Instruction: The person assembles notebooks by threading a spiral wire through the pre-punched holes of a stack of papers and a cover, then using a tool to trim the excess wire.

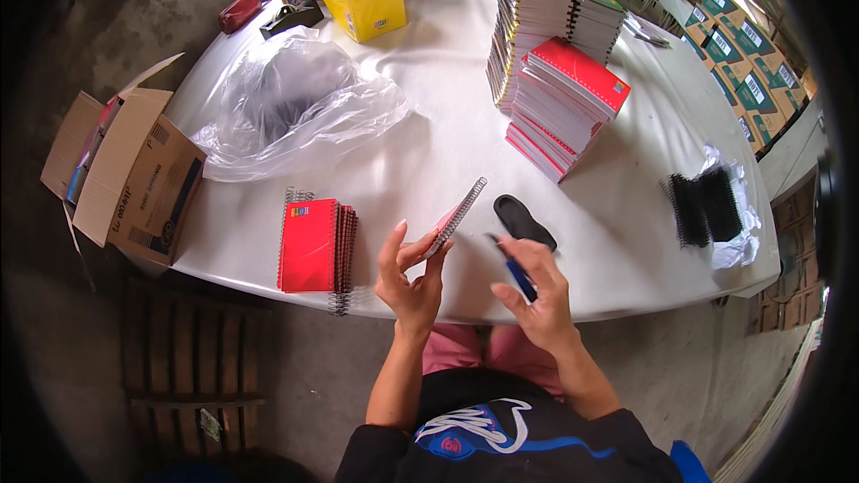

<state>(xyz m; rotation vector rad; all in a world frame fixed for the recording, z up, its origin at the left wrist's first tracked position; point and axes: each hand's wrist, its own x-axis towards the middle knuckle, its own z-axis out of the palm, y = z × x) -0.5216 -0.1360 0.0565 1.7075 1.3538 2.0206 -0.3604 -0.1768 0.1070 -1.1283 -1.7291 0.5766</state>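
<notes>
Left hand (410,279) raised above the near table edge, fingers clamped on the lower end of a small spiral notebook (455,217) with a pinkish-red cover, held edge-on and tilted. Long axis of that notebook running from near-left up to far-right, wire coil along the top edge, glinting silver. Right hand (535,291) just to the right of it, closed round a blue tool (516,273), pen-like or plier-like, cannot tell which; tip aimed left and far, toward the coil. Gap between tool tip and notebook small but clear, not touching. Right hand nearer the coil's far end, left hand nearer the near end.

On the white table (447,89), smooth and slightly glossy: a black oval object (524,221) flat just beyond the right hand; a stack of red notebooks (315,246) at near left, coils facing both far and near; a crumpled clear plastic bag (295,107) farther left; tall stacks of spiral notebooks (559,80) at far right, with red, yellow and green covers on top; black binding coils (705,206) on white wrap at right. Yellow cardboard box (367,4) at far centre. Brown carton (134,174) open on the floor at left.
</notes>
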